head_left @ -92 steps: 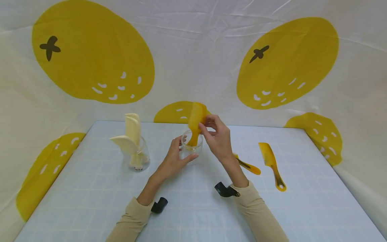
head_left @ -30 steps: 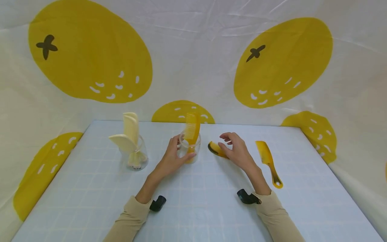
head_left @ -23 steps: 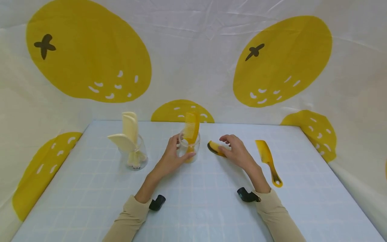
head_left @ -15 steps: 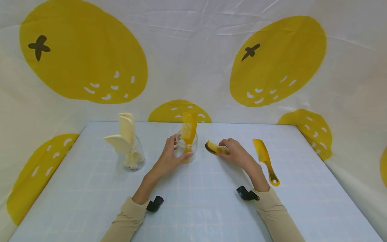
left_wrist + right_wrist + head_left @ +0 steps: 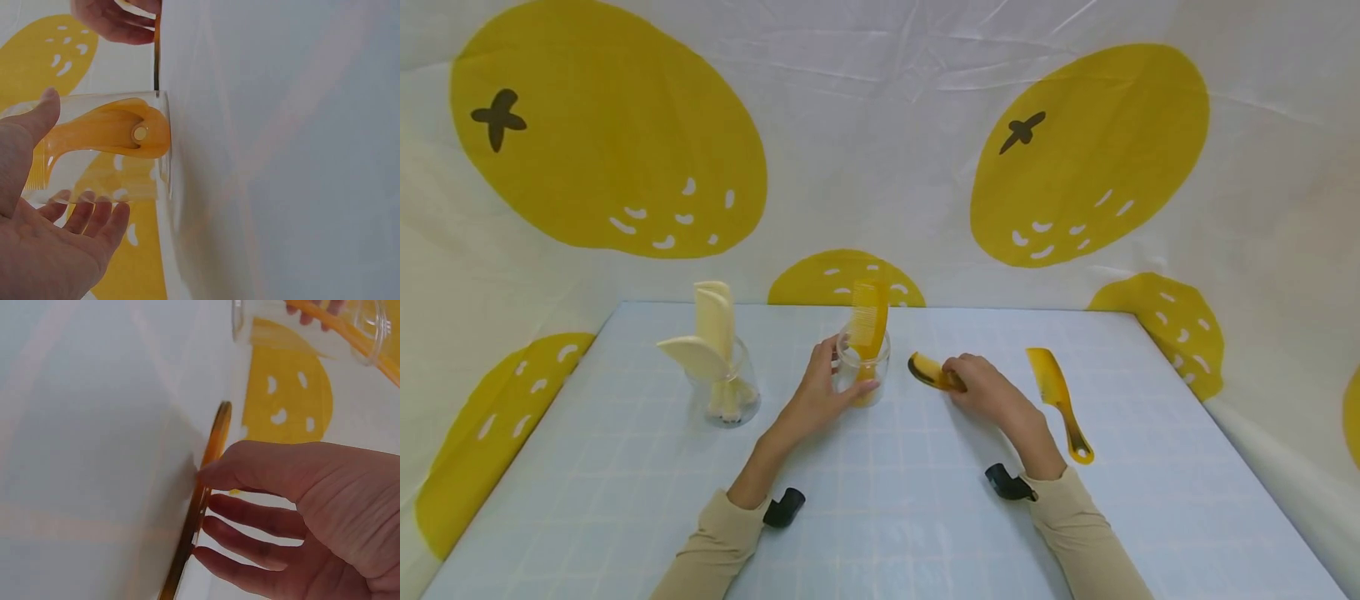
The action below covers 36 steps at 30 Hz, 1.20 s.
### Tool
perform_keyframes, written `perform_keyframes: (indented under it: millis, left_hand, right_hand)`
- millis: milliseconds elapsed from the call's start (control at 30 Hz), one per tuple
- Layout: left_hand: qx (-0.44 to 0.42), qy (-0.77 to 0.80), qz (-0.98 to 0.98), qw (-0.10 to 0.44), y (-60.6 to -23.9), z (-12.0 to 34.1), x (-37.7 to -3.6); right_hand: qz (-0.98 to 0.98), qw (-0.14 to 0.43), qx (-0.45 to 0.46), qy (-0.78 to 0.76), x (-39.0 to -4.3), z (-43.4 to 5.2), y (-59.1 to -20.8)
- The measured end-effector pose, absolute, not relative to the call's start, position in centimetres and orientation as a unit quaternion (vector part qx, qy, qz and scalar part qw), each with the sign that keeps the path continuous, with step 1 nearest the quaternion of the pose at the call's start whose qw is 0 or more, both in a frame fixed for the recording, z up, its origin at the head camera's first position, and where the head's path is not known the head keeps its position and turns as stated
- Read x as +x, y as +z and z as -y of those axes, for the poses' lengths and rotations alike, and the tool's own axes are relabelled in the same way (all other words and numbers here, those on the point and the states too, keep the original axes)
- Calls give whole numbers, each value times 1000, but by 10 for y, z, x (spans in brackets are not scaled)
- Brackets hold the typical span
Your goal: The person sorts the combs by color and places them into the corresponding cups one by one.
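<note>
My left hand [image 5: 815,392] holds a clear glass jar [image 5: 881,373], its thumb and fingers curled round the sides. A yellow comb [image 5: 869,321] stands in this jar, handle down and teeth up; the handle's end [image 5: 150,132] shows at the bottom in the left wrist view. To the right of the jar, my right hand [image 5: 988,387] pinches a second yellow comb [image 5: 929,372] with a dark edge. In the right wrist view the thumb lies on one side of that comb [image 5: 217,437] and the fingers on the other, low at the table.
A third yellow comb [image 5: 1056,392] lies farther right on the table [image 5: 887,517]. On the left, another glass jar [image 5: 747,379] holds several cream-coloured utensils [image 5: 715,325]. A white cloth with yellow fruit prints [image 5: 880,167] hangs behind.
My right hand has let go of the first comb, which now stands in the jar. It has moved right and down and taken hold of the second comb. My left hand stays at the jar.
</note>
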<state>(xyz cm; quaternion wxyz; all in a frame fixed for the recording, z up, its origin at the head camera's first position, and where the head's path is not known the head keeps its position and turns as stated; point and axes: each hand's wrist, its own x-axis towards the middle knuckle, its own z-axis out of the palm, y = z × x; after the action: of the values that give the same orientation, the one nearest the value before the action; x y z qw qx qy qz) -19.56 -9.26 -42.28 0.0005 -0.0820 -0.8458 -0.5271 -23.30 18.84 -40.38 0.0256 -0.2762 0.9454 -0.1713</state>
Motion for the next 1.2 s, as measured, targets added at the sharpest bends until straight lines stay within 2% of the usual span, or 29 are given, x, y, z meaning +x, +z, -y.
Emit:
perform_keyframes:
  millis: [333, 633, 767, 1200]
  left_hand:
    - [-85, -528, 845, 5, -424, 93, -195]
    - [-87, -529, 844, 5, -422, 93, -194]
    - [-87, -528, 845, 7, -421, 92, -194]
    - [-108, -531, 840, 23, -425, 94, -195]
  right_hand:
    - [-946, -4, -279, -168, -234, -190, -405]
    - [-952, -99, -243, -160, -235, -191, -396]
    - [-952, -107, -233, -167, -235, -193, -389]
    - [-905, -171, -228, -315, -232, -193, -372]
